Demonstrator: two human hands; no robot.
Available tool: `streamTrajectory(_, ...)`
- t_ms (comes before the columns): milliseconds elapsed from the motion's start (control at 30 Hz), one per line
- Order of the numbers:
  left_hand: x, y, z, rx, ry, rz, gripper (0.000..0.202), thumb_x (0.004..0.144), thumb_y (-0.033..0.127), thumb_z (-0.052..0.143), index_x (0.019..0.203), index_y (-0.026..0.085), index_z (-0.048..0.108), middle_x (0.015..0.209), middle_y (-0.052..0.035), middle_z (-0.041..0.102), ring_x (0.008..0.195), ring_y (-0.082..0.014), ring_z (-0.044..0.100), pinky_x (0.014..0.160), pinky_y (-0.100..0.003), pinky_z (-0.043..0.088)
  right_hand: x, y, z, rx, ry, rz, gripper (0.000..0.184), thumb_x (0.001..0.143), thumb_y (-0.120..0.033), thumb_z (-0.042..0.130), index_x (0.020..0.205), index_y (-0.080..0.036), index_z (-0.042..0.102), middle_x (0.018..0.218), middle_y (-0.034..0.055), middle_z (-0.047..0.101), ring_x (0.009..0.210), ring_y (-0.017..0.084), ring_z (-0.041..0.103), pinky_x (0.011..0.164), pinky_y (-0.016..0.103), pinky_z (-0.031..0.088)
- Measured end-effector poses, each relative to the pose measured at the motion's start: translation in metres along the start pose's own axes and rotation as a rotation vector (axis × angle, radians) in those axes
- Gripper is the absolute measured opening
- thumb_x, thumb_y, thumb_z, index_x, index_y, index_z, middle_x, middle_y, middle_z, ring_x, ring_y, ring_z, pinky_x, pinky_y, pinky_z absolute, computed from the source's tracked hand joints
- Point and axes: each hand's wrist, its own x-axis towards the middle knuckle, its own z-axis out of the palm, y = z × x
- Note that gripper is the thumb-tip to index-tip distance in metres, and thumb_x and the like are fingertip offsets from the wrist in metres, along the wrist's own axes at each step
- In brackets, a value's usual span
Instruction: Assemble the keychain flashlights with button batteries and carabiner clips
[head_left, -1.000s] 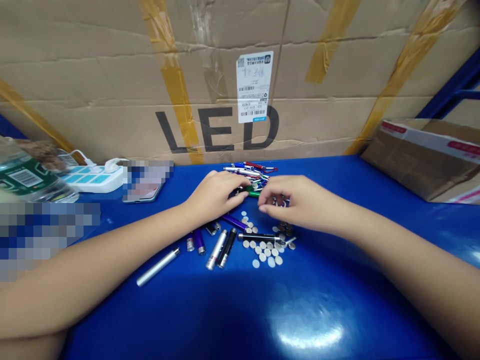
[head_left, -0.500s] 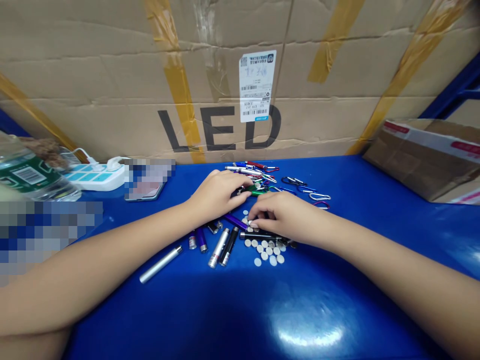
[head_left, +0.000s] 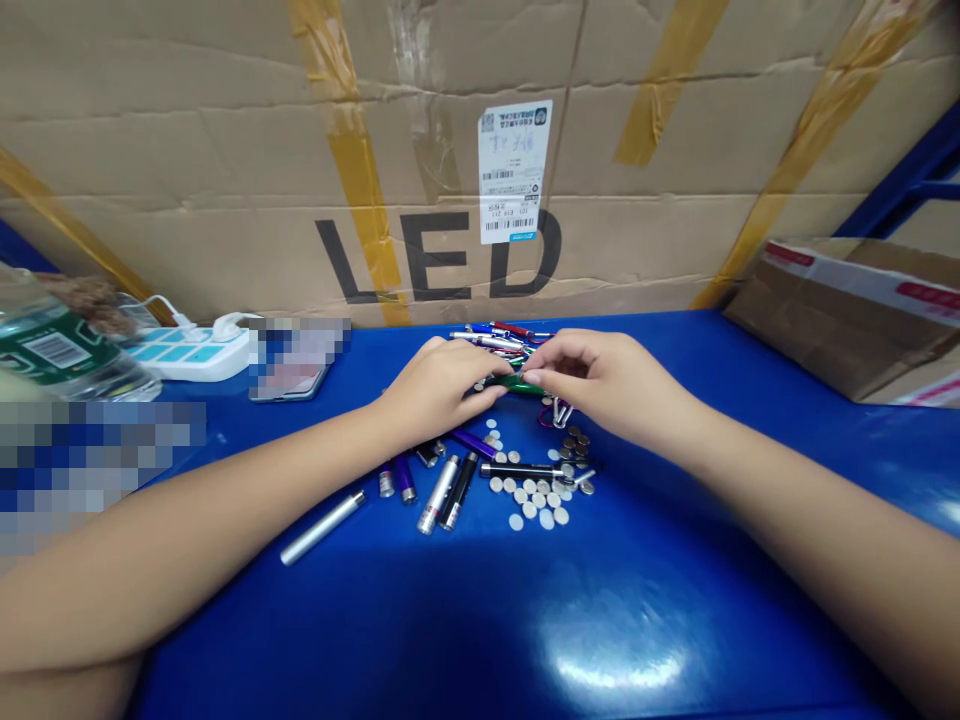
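Tube (head_left: 516, 384): green, between the hands, toward the back of the blue counter (head_left: 420, 620).
Left hand (head_left: 442, 387): grip clamped on the tube.
Right hand (head_left: 604, 375): fingertips at the tube; cannot tell whether its grip is closed.
Discs (head_left: 529, 510): silvery, loose on the counter, many just beside a black cylinder (head_left: 521, 470).

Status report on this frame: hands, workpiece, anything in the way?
Left hand holding green tube. Right hand at its right end; anything between those fingertips hidden. Loose silvery discs nearer the camera, not between the hands.
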Motion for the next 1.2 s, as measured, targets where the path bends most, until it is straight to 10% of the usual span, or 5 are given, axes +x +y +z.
streamTrajectory(400, 0.000, 0.000, 0.000, 0.000, 0.003, 0.002, 0.019, 0.091, 0.029, 0.055, 0.107, 0.023, 0.063, 0.106, -0.0029, 0.071, 0.100, -0.0201, 0.063, 0.082, -0.033, 0.037, -0.001, 0.001, 0.005, 0.004, 0.059, 0.005, 0.012, 0.077, -0.028, 0.062, 0.083, -0.017, 0.066, 0.070, 0.0011, 0.065, 0.060, 0.013, 0.055, 0.056, 0.027, 0.043)
streamTrajectory(700, 0.000, -0.001, 0.001, -0.008, 0.020, -0.002, 0.020, 0.091, 0.029, 0.055, 0.108, 0.022, 0.062, 0.107, -0.0014, 0.070, 0.100, -0.0190, 0.063, 0.082, -0.032, 0.037, -0.002, 0.005, -0.003, -0.400, -0.023, -0.428, 0.026, 0.083, -0.014, 0.048, 0.096, -0.016, 0.071, 0.083, 0.0070, 0.063, 0.079, 0.018, 0.058, 0.070, 0.029, 0.043)
streamTrajectory(933, 0.002, -0.004, 0.003, -0.026, 0.050, -0.115, 0.020, 0.089, 0.028, 0.057, 0.107, 0.023, 0.062, 0.106, -0.0020, 0.071, 0.101, -0.0208, 0.063, 0.083, -0.034, 0.041, -0.004, 0.001, -0.002, -0.337, 0.049, -0.290, 0.019, 0.080, -0.015, 0.053, 0.096, -0.015, 0.064, 0.076, 0.0029, 0.064, 0.070, 0.015, 0.058, 0.065, 0.026, 0.042)
streamTrajectory(1200, 0.005, -0.005, 0.003, -0.037, 0.080, -0.164, 0.020, 0.087, 0.028, 0.058, 0.105, 0.021, 0.064, 0.106, -0.0031, 0.071, 0.098, -0.0221, 0.064, 0.083, -0.035, 0.044, 0.009, 0.001, 0.027, -0.386, -0.353, -0.248, 0.011, 0.083, -0.022, 0.061, 0.086, -0.019, 0.071, 0.087, 0.0036, 0.069, 0.078, 0.016, 0.059, 0.073, 0.027, 0.042)
